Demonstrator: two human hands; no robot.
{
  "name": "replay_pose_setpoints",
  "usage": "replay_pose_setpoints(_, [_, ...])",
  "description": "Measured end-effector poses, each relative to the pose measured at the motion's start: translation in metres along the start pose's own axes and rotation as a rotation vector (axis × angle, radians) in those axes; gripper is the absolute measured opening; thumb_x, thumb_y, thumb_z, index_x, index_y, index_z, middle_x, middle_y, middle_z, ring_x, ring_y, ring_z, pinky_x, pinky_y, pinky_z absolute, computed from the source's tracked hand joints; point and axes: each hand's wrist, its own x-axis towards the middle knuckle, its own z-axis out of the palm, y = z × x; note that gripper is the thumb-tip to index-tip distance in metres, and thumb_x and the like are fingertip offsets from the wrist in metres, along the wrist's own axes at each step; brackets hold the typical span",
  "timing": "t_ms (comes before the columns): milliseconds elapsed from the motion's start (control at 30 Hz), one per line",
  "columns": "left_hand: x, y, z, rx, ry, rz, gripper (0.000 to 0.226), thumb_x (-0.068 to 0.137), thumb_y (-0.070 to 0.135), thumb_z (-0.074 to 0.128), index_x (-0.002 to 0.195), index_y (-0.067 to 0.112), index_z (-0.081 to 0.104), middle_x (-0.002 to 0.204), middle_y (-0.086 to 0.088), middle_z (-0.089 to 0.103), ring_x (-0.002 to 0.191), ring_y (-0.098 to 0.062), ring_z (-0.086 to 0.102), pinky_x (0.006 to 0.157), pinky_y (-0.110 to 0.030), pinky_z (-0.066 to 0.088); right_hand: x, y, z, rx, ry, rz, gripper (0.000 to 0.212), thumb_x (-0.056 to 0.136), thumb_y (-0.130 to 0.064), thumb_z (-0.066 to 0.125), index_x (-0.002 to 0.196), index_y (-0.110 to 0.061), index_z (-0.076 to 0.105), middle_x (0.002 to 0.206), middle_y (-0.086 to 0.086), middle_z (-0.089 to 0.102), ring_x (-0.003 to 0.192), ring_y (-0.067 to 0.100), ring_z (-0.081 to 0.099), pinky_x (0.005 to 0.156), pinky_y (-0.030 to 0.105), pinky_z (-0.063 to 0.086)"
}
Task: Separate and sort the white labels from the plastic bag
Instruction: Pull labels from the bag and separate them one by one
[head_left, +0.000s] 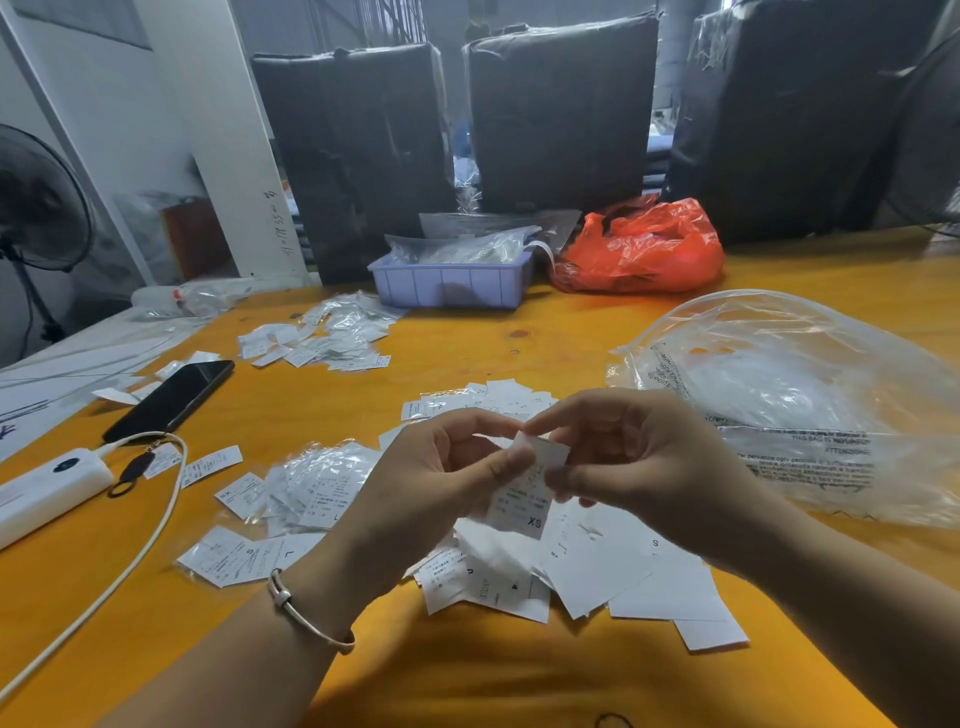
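yellow table, white wall, fan

1. The surface is smooth yellow wood.
2. The white labels look like matt paper.
3. The plastic bag is clear, shiny and crinkly.
4. The phone is glossy black.
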Motion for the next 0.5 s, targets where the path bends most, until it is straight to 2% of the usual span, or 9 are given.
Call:
replay_pose_setpoints(167, [0.0016,0.0011,-0.0043,0.105,0.010,-0.018,0.018,0.080,0.035,0.066,0.079,0.020,0.075,0.088,-0.006,0.077,0.079,-0.014,0.072,0.067,-0.024,0.058,0.0022,-0.0019,-0.0100,0.019,0.071,-0.002,0.034,0.075,0.015,0.068,0.096,-0.012,0.072,0.078,0.008,0.073,0.064,0.017,0.064,0.056,0.021,0.051])
replay_pose_setpoints(300, [0.0015,0.0008,-0.0037,0.103,0.002,-0.010,0.014,0.078,0.033,0.069,0.073,0.021,0.074,0.087,-0.007,0.076,0.078,-0.013,0.070,0.068,-0.021,0.056,0.0015,-0.0048,-0.0111,-0.020,0.073,-0.010,0.033,0.075,0.012,0.070,0.094,-0.015,0.073,0.078,0.004,0.073,0.061,0.009,0.062,0.056,0.019,0.050])
replay_pose_setpoints(367, [0.0014,0.0008,-0.0029,0.083,-0.003,-0.009,0.013,0.078,0.032,0.069,0.073,0.022,0.075,0.087,-0.009,0.076,0.078,-0.014,0.069,0.070,-0.022,0.056,0.0012,-0.0050,-0.0112,-0.079,0.076,-0.017,0.031,0.076,0.006,0.072,0.093,-0.019,0.074,0.078,-0.001,0.072,0.064,0.006,0.062,0.059,0.023,0.053])
replay_pose_setpoints(433, [0.0019,0.0001,-0.0033,0.049,0.012,-0.007,0.013,0.077,0.030,0.070,0.074,0.019,0.076,0.086,-0.010,0.076,0.077,-0.014,0.067,0.071,-0.023,0.056,0.0005,-0.0045,-0.0115,-0.108,0.079,-0.017,0.028,0.077,0.001,0.073,0.093,-0.021,0.075,0.079,-0.004,0.071,0.071,0.012,0.065,0.064,0.033,0.057])
replay_pose_setpoints(500, [0.0022,0.0003,-0.0041,0.003,0.035,-0.003,0.013,0.075,0.029,0.071,0.074,0.017,0.076,0.082,-0.010,0.075,0.074,-0.013,0.066,0.069,-0.022,0.055,-0.0003,-0.0036,-0.0116,-0.118,0.077,-0.026,0.024,0.078,-0.005,0.074,0.094,-0.023,0.075,0.080,-0.008,0.070,0.076,0.012,0.065,0.062,0.033,0.058])
